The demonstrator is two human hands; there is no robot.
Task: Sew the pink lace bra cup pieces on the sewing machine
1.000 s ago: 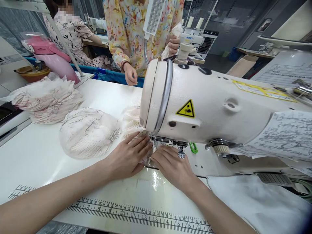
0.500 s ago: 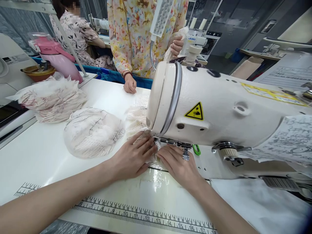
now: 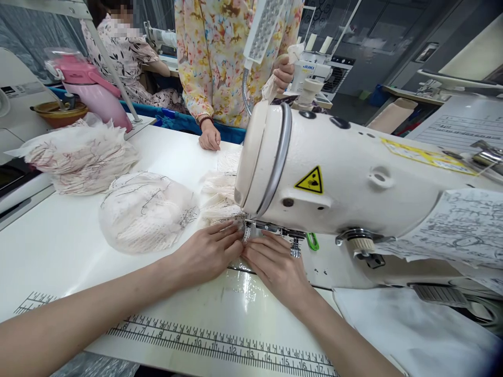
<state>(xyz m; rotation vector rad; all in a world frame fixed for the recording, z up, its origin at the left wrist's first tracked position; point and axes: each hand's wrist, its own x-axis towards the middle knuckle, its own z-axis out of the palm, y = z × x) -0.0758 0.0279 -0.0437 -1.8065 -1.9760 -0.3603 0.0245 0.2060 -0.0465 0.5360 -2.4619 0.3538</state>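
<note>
At the needle of a white sewing machine, both hands are on thin pale ruffled fabric. My left hand lies to the left of the presser foot, with its fingers together and bent down on the cloth. My right hand sits just under the machine head, fingers closed at a narrow white lace strip. The fingertips of the two hands nearly meet in front of the foot. What they pinch is partly hidden by the fingers and the machine.
Left of the hands lie a rounded pale fabric piece and a heap of gathered fabric. A pink bottle stands behind. Across the table, a person in a floral top holds white cloth. A ruler scale runs along the front edge.
Both hands have shifted slightly, drawing closer together at the presser foot. The right fingers now reach farther left. The camera view has turned a little.
</note>
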